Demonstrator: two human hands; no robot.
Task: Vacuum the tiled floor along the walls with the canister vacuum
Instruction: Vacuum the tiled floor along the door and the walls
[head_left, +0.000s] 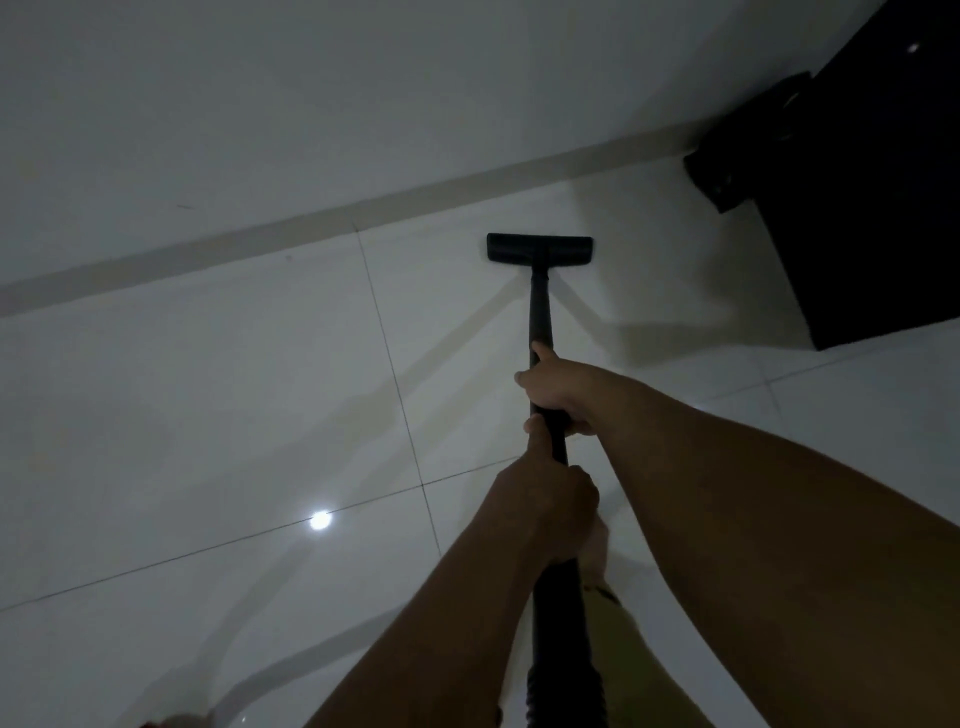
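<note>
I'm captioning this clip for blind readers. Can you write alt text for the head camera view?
Both hands grip a black vacuum wand, right hand ahead of the left hand, pushing its floor nozzle across glossy white tiled floor near the baseboard. A dark cabinet stands to the right.

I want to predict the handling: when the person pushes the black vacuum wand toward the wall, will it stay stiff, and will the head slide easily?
The wand looks straight under both hands, so probably stiff. The flat floor head likely glides easily on the glossy tile floor.
</note>
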